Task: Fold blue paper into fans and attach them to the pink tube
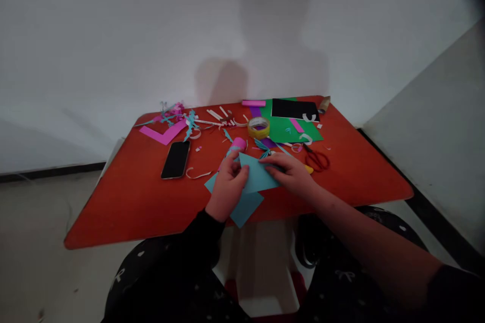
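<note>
Between my two hands is a light blue sheet of paper (257,175), raised at the table's near edge. My left hand (229,182) pinches its left side with the thumb on top. At the upper right edge, the fingers of my right hand (290,171) close on the same sheet. Another light blue paper piece (245,208) lies beneath, one corner reaching over the front edge. Just beyond my left hand is a pink paper roll (238,144) with blue bits on it, partly hidden. A blue fringed paper tuft (262,146) sits behind the sheet.
On the red table (129,202) lie a black phone (176,159), a yellow tape roll (258,127) and red-handled scissors (317,158). Green paper (280,131), a black sheet (295,109), a pink L-shaped piece (164,133), a cardboard tube (325,104) and scraps lie farther back, near the wall.
</note>
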Available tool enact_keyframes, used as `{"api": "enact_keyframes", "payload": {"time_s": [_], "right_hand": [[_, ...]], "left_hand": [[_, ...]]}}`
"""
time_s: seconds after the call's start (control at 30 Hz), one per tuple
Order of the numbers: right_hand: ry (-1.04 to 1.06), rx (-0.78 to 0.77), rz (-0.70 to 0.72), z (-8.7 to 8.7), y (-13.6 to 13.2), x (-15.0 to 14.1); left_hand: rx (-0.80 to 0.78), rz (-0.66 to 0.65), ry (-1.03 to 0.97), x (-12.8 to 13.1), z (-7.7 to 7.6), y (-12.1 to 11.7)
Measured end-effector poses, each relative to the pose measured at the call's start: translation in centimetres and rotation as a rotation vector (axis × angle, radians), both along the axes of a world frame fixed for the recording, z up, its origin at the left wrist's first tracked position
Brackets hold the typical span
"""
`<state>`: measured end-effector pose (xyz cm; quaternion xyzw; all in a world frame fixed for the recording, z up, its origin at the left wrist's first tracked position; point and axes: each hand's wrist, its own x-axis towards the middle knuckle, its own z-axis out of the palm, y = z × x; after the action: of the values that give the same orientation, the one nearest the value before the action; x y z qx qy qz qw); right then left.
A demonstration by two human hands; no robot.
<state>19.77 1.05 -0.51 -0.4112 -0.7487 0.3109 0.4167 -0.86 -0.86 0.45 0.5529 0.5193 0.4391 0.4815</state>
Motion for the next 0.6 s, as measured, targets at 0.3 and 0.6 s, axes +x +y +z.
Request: {"api": "enact_keyframes", "payload": {"time_s": [0.3, 0.6], "right_hand": [[0.253, -0.334, -0.069, 0.0, 0.0, 0.8], [0.230, -0.370, -0.083, 1.0, 0.2, 1.6]], "left_hand": [[-0.022, 0.068, -0.200, 0.4, 0.9, 0.1], [0.150, -0.034, 0.154, -0.6, 0.6, 0.4]]}}
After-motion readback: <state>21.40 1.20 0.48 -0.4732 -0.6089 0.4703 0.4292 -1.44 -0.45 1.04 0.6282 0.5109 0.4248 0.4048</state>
